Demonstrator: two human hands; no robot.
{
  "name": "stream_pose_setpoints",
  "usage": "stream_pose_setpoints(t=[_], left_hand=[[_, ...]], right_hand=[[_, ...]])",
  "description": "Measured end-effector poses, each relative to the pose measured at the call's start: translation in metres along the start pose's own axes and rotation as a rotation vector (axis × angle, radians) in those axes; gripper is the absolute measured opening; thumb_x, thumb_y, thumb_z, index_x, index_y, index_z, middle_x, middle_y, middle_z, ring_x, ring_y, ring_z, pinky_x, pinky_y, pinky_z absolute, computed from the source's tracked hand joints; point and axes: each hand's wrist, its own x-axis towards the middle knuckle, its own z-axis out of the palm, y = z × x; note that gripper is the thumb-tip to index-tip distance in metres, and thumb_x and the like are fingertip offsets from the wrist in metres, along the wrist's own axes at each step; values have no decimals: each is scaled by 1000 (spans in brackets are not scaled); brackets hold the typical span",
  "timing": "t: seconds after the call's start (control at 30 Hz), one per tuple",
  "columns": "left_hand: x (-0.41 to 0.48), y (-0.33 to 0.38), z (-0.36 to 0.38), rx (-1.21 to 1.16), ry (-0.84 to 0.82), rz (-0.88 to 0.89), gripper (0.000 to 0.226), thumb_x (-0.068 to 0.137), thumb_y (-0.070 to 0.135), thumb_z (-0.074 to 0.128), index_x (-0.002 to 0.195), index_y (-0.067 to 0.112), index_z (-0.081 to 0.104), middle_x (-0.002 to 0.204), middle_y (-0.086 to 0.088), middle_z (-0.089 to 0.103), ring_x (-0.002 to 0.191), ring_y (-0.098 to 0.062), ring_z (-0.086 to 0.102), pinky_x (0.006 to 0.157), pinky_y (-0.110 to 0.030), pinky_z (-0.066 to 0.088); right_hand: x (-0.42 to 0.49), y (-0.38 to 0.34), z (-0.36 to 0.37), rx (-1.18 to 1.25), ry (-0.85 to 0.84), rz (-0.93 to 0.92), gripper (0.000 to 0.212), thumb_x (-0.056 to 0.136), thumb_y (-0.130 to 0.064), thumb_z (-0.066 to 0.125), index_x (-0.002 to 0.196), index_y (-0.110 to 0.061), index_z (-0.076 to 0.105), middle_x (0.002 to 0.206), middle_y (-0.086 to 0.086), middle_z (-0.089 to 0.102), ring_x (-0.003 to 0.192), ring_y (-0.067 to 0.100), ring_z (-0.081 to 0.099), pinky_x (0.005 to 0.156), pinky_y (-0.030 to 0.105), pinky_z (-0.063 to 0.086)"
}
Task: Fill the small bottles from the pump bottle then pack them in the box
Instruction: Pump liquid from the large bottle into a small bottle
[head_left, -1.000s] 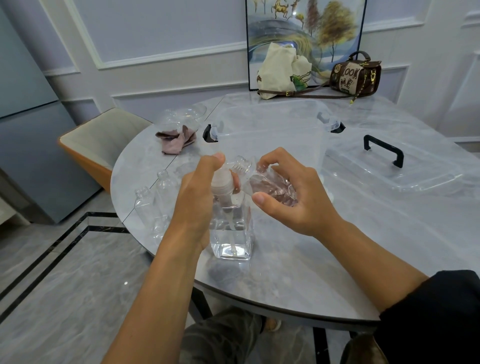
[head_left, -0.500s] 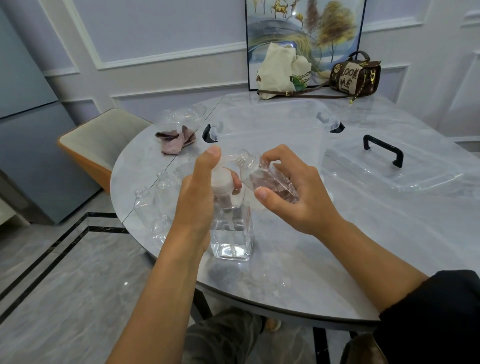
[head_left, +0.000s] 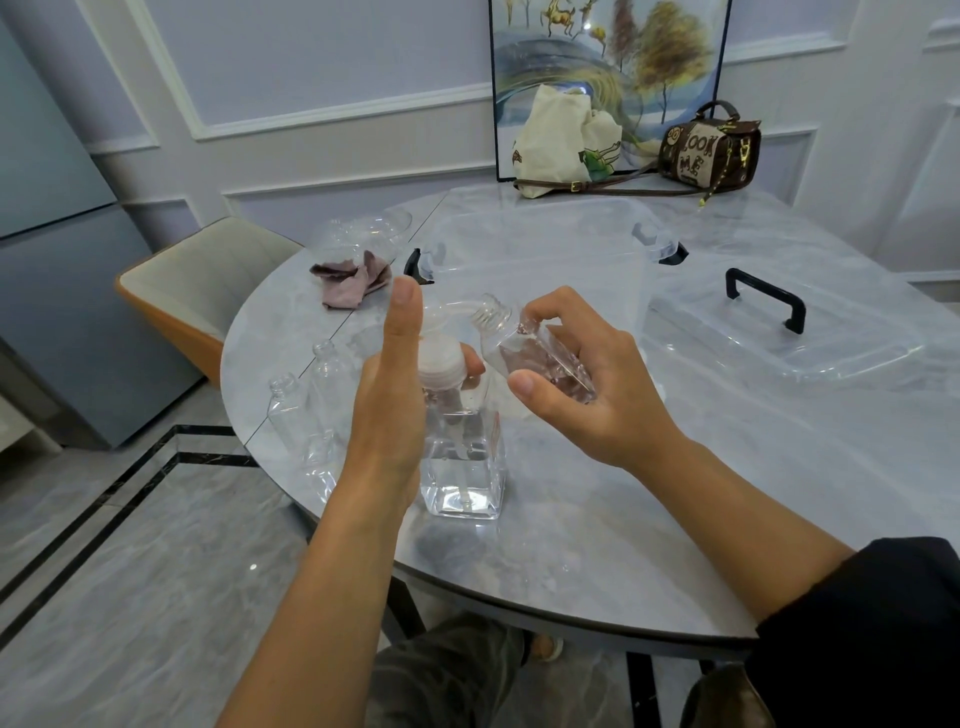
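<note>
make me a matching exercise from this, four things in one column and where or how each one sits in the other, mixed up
1 pump bottle
2 small bottle at the spout
3 lid with black handle
4 brown handbag

a tilted in the right hand
b flat on the table, right side
c upright, left hand round its neck
d far edge, by the painting

Pairs: 1-c, 2-a, 3-b, 4-d
</note>
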Motion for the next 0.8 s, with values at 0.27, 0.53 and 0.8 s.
stream_pose_setpoints(t=[0.27, 0.53, 0.8], left_hand=[[0, 1, 1, -24, 0, -23, 65, 78, 81, 41, 60, 29, 75, 79, -12, 75, 76, -20, 67, 87, -42, 52], [8, 2, -5, 8, -75, -29, 68, 83, 70, 47, 70, 6, 70, 78, -18, 68, 76, -25, 61, 76, -42, 46], [9, 2, -5, -23, -83, -89, 53, 100, 40, 46, 63, 11, 71, 72, -16, 65, 59, -21, 60, 50, -25, 49]], right_hand=[[0, 0, 0, 5, -2, 11, 40, 90, -45, 64, 108, -10, 55, 70, -13, 53, 57, 11, 49, 59, 14, 36], [-1, -1, 0, 16, -22, 6, 40, 89, -42, 66, 106, -7, 54, 65, -9, 51, 55, 9, 45, 58, 13, 34], [-2, -1, -1, 2, -55, 5, 39, 87, -40, 69, 105, -8, 56, 66, -10, 55, 54, 10, 49, 58, 14, 36]])
